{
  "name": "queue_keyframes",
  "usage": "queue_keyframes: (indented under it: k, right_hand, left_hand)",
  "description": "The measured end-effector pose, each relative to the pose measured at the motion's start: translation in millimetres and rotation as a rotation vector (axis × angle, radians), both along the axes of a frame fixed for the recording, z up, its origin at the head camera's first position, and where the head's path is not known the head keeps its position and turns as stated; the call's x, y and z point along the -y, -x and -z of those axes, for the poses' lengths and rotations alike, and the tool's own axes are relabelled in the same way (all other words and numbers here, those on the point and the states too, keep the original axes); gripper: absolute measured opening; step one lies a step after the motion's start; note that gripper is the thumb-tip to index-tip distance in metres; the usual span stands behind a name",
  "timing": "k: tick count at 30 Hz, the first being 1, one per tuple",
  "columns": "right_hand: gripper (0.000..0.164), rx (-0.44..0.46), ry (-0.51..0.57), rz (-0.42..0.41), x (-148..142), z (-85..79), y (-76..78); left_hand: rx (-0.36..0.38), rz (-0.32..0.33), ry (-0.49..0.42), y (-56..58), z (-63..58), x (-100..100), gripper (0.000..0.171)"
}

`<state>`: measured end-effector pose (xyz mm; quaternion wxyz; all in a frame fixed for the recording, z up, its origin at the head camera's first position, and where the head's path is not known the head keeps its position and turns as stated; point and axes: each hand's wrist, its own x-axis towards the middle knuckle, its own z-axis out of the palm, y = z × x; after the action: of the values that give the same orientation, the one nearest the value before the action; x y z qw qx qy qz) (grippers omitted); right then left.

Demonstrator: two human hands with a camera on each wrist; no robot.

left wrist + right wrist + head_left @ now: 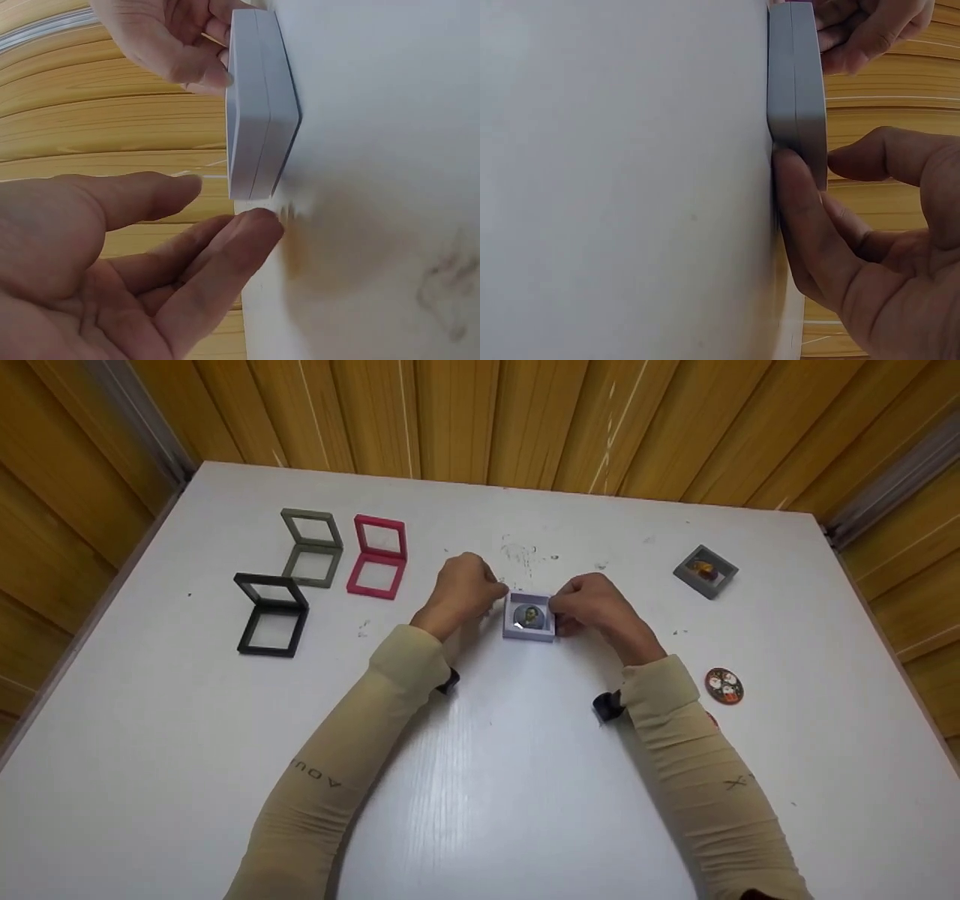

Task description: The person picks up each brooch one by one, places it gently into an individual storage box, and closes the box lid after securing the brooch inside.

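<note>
Pale lilac-grey, a closed square frame with a round disc inside lies on the white table between the hands; the right hand pinches its right side with thumb and fingers, the left hand has thumb and fingers parted just beside its left side, and open black, green and pink frames stand left of the left hand

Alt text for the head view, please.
A right hand pinches a lilac case with a round disc inside, the left hand beside it, at a white table. At left: green frame, pink frame, black frame, all open; at right: grey case, patterned disc.
</note>
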<state>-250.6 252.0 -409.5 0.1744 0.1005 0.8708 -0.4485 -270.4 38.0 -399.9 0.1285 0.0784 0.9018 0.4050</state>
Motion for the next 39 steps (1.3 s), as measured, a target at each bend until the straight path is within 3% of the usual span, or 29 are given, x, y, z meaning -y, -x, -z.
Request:
queue_keyframes:
  k: [13, 24, 34, 39]
  right_hand:
    - [0.027, 0.015, -0.014, 0.012, -4, -4.2, 6.0]
    - [0.029, 0.034, -0.059, 0.028, -4, -6.6, 9.7]
    - [0.032, 0.017, -0.091, 0.033, -15, -8.6, 14.7]
    - [0.035, 0.029, -0.108, 0.036, -20, -9.8, 16.4]
  left_hand:
    - [-0.159, -0.052, 0.05, 13.7, -29.7, 22, 0.033]
    - [-0.312, 0.001, 0.116, 24.6, -48.2, 51, 0.045]
    - [-0.296, 0.02, 0.165, 30.7, -55.9, 82, 0.042]
    - [-0.259, 0.06, 0.179, 35.1, -59.6, 96, 0.044]
